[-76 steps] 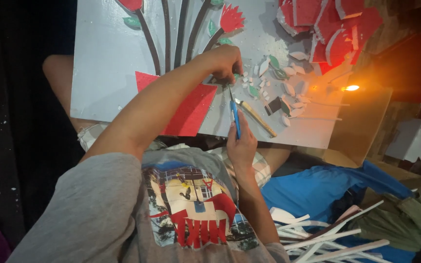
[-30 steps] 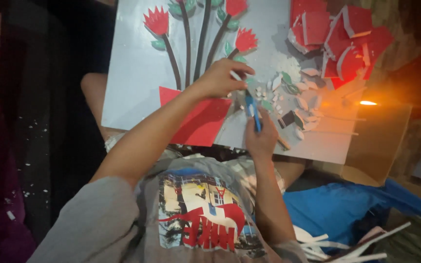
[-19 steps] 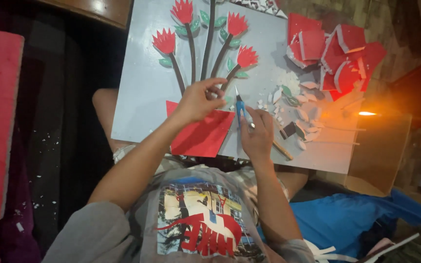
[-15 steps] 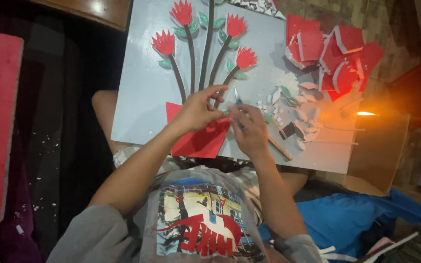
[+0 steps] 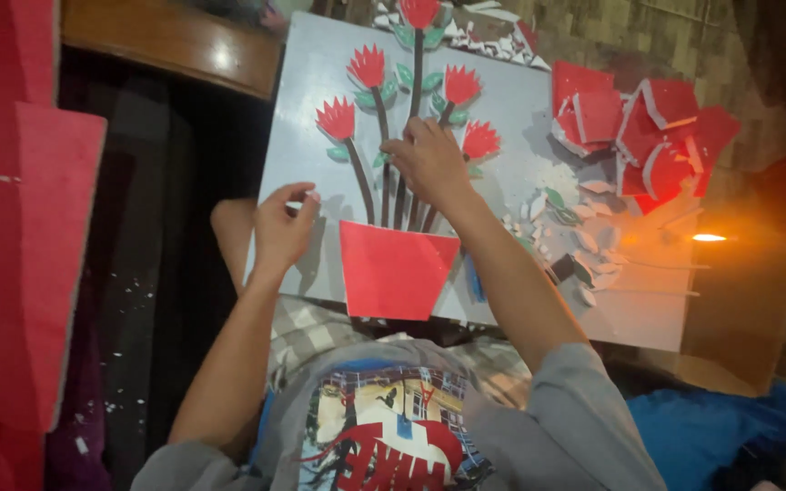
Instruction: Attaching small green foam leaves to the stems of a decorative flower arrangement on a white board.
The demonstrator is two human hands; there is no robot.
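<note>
Foam sheets (image 5: pixel 25 264), red and thick, stand at the far left of the view, at about nine o'clock from the person's lap. Next to them runs a dark strip of floor speckled with white crumbs, and a brown wooden edge (image 5: pixel 170 41) crosses at about eleven o'clock.

Moving right, the left hand (image 5: pixel 284 227) rests at the left edge of a pale grey board (image 5: pixel 307 100), fingers loosely curled and half open, thumb and fingertips touching the board's surface; it grips nothing that I can see. The board lies tilted across the person's knees.

On the board, at its lower middle, sits a red paper pot (image 5: pixel 393 270), a flat trapezoid wider at the top. Dark stems (image 5: pixel 361 182) rise out of it toward twelve o'clock, each topped by a red paper flower (image 5: pixel 337 118) with small green leaves beside it.

The right hand (image 5: pixel 429 164) lies on the stems just above the pot, palm down, fingers bent and pressing where the stems bunch together. Whether it pinches a small piece under the fingertips I cannot tell.

Further right, at about three o'clock from the pot, a scatter of white and green paper scraps (image 5: pixel 575 245) covers the board. Above them, near one o'clock, red foam offcuts (image 5: pixel 639 127) are piled. A small orange light (image 5: pixel 709 237) glows at the far right.
</note>
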